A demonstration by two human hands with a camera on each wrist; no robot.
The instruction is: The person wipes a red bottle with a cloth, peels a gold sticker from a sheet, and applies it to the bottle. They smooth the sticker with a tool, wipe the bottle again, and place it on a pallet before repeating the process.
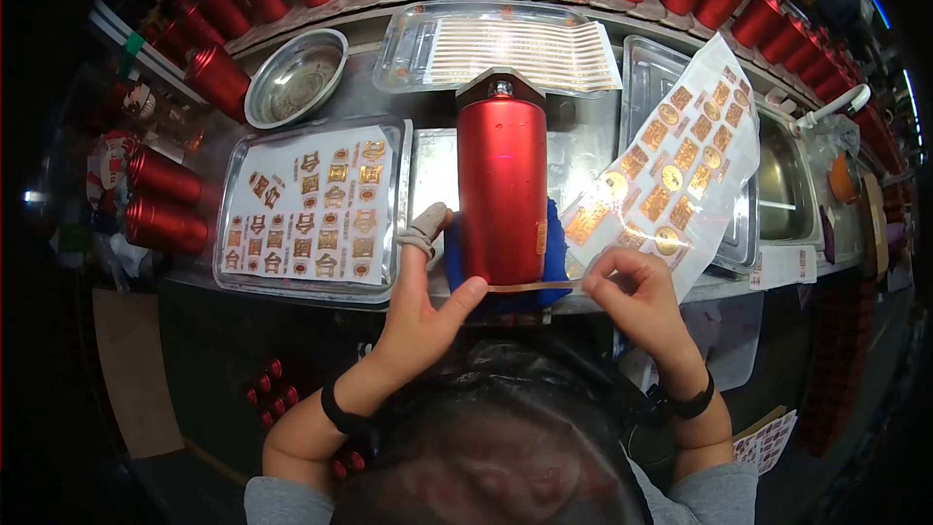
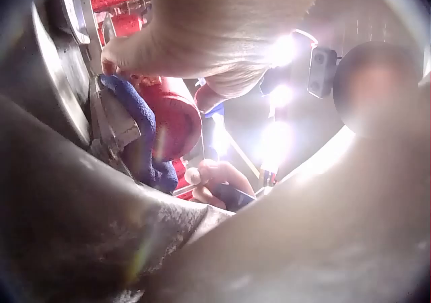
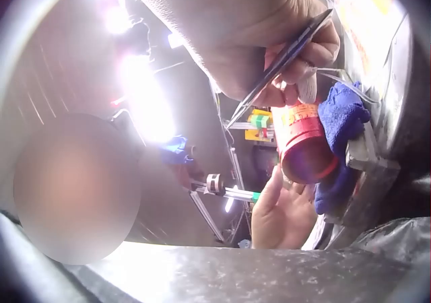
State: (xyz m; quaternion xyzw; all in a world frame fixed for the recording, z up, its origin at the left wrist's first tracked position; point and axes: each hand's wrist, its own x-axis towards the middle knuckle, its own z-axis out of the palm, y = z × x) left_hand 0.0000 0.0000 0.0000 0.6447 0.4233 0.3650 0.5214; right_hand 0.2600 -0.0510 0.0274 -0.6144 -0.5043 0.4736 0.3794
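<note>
**Gold strip meeting red can, centre frame**

The can (image 1: 501, 185) is lying lengthwise in the middle of the head view, cap pointing to the top of the frame, with its near end resting on a blue cloth (image 1: 556, 253). It is a glossy metallic red cylinder with a small gold label low on its right side. A thin gold strip (image 1: 530, 285) is stretching across its near end, just below centre.

The left hand (image 1: 418, 306) is lying open against the can's left side, fingers straight and thumb pressing at the strip's left end. The right hand (image 1: 637, 297), right of centre, is curling its fingers and pinching tweezers (image 3: 283, 57). Whether the tweezers or the fingertips are holding the strip's right end cannot be told.

The can is probably stiff, smooth and prone to rolling, so bracing its sides over the cloth seems the best hold. The strip looks flimsy and sticky, and is likely best held by its ends.

A sticker sheet (image 1: 680, 156) is hanging at the upper right, and a tray (image 1: 225, 233) of stickers is sitting at the left.
</note>
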